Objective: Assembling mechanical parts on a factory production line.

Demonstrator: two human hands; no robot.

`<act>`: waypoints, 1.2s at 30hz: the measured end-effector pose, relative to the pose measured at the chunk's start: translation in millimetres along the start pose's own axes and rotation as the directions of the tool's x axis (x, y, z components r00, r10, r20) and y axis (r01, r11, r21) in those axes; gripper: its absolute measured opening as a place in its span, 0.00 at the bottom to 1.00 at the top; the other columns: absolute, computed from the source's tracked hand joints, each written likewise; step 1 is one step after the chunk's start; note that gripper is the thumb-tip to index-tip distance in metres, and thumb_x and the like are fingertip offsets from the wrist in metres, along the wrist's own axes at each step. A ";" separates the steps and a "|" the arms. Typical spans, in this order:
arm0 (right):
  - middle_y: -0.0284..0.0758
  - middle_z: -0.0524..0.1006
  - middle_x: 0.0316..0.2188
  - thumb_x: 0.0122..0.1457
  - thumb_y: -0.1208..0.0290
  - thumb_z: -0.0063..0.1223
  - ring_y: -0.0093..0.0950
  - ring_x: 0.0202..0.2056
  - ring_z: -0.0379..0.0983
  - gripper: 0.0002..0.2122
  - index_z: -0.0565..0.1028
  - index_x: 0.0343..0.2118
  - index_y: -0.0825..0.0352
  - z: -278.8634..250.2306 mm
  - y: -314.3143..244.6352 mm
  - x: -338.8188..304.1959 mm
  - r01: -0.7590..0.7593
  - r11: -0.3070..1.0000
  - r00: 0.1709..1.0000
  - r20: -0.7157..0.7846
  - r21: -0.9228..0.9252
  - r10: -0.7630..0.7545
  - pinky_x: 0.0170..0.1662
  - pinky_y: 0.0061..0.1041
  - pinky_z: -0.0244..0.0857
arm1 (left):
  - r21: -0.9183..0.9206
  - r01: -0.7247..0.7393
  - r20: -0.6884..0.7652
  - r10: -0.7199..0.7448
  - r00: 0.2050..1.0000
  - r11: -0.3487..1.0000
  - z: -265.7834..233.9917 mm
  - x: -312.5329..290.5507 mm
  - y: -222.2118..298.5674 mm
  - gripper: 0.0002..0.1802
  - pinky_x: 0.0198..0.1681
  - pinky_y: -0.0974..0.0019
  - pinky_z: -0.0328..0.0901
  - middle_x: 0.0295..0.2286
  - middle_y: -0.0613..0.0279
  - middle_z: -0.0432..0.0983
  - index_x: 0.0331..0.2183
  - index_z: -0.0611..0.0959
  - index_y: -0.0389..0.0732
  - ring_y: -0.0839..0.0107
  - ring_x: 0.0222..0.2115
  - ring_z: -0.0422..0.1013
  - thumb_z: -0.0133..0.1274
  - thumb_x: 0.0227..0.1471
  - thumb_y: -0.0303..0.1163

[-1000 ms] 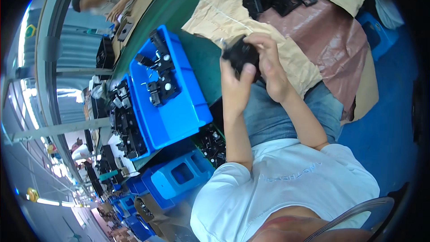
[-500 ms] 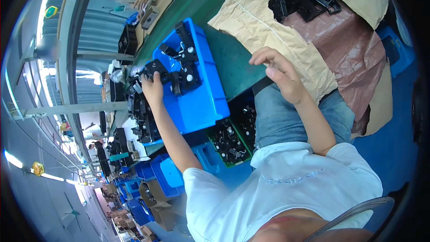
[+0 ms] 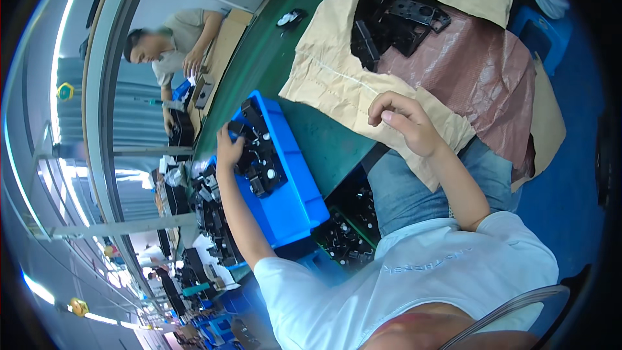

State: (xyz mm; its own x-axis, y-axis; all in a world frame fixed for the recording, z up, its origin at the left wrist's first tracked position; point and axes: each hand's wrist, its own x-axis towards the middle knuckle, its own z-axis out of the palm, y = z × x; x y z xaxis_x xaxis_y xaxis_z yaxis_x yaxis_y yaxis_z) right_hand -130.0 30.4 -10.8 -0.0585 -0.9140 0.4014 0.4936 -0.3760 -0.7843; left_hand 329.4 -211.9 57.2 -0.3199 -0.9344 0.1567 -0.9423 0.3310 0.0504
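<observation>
My left hand (image 3: 229,150) reaches over the far left side of a blue plastic bin (image 3: 295,210). Its thumb and fingers are closed around a black plastic part (image 3: 243,163), mostly hidden by the hand and the parts beside it. Several black parts with white round knobs (image 3: 270,174) lie in the bin. My right hand (image 3: 409,124) hovers above the flap of a brown paper sack (image 3: 337,84), its fingers loosely bent, thumb apart and nothing in it. Inside the sack's mouth are black plastic housings (image 3: 414,16).
The green table (image 3: 324,136) runs beneath bin and sack. A small black-and-white part (image 3: 291,19) lies at its far side. Below the table edge stands a crate of black parts (image 3: 343,236). A person (image 3: 184,42) works across the table. More black parts (image 3: 214,220) are piled left of the bin.
My left hand has brought the black part from beyond the bin's left side down among those in it. My right hand's fingers have curled in more. The whole view has shifted.
</observation>
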 end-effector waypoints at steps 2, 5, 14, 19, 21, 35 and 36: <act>0.34 0.75 0.34 0.62 0.71 0.46 0.22 0.40 0.70 0.08 0.74 0.37 0.71 -6.9 3.1 2.7 -0.019 1.000 1.000 0.009 -0.022 0.019 0.47 0.24 0.64 | -0.041 -0.005 -0.011 0.004 1.000 0.999 -0.4 -12.7 23.0 0.44 0.59 0.56 0.61 0.54 0.39 0.61 0.59 0.62 0.36 0.43 0.56 0.62 0.63 0.43 0.34; 0.33 0.75 0.33 0.62 0.73 0.45 0.21 0.38 0.70 0.07 0.74 0.37 0.70 -7.9 6.1 5.9 -0.058 0.998 0.998 -0.015 0.006 0.058 0.46 0.23 0.65 | -0.009 0.027 -0.020 -0.027 0.999 1.000 -1.3 -16.3 35.5 0.46 0.58 0.54 0.62 0.54 0.39 0.61 0.59 0.60 0.35 0.43 0.56 0.61 0.65 0.43 0.35; 0.32 0.75 0.33 0.62 0.75 0.44 0.20 0.37 0.71 0.06 0.73 0.36 0.70 -6.2 14.5 12.0 -0.138 0.989 0.989 -0.043 0.055 0.140 0.44 0.22 0.66 | 0.345 0.100 0.123 -0.151 0.981 0.933 -20.3 6.0 73.6 0.42 0.48 0.50 0.69 0.45 0.36 0.73 0.52 0.68 0.32 0.41 0.46 0.71 0.68 0.38 0.38; 0.32 0.75 0.32 0.61 0.76 0.45 0.20 0.36 0.70 0.06 0.74 0.36 0.70 -16.0 12.8 10.0 -0.129 0.991 0.987 -0.096 0.037 0.132 0.43 0.22 0.66 | 0.569 0.044 0.436 -0.346 0.831 0.821 -41.8 51.9 105.4 0.25 0.50 0.53 0.70 0.44 0.41 0.77 0.44 0.82 0.37 0.49 0.48 0.73 0.63 0.41 0.35; 0.32 0.74 0.32 0.61 0.76 0.45 0.20 0.36 0.71 0.06 0.74 0.36 0.70 -18.2 11.6 8.6 -0.136 0.990 0.984 -0.108 0.037 0.139 0.42 0.21 0.66 | 0.546 0.049 0.345 -0.277 0.897 0.837 -48.4 80.9 88.5 0.23 0.50 0.54 0.69 0.44 0.43 0.78 0.43 0.83 0.37 0.49 0.47 0.74 0.61 0.42 0.35; 0.30 0.75 0.28 0.59 0.75 0.49 0.18 0.31 0.70 0.05 0.74 0.34 0.70 -34.0 -38.8 22.3 -0.169 0.902 0.909 -0.416 -0.397 -0.013 0.37 0.21 0.66 | 0.320 0.277 0.485 -0.407 0.774 0.906 103.6 291.6 48.9 0.24 0.40 0.54 0.73 0.41 0.49 0.80 0.45 0.83 0.39 0.54 0.39 0.78 0.59 0.46 0.40; 0.30 0.75 0.27 0.59 0.74 0.50 0.17 0.30 0.70 0.05 0.74 0.34 0.70 -32.3 -45.2 27.1 -0.241 0.782 0.885 -0.460 -0.575 -0.066 0.36 0.21 0.67 | 0.496 0.219 0.458 -0.468 0.756 0.840 106.6 303.0 38.2 0.23 0.43 0.54 0.72 0.42 0.49 0.80 0.45 0.83 0.41 0.55 0.42 0.78 0.58 0.47 0.40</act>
State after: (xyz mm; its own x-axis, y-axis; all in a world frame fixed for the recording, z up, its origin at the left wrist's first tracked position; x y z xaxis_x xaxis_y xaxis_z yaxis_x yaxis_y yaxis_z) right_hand -181.9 17.7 20.2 -0.4840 -0.8543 0.1893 -0.0987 -0.1617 -0.9819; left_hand 186.0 -496.4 1.4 0.1535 -0.9214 -0.3569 -0.9109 0.0080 -0.4126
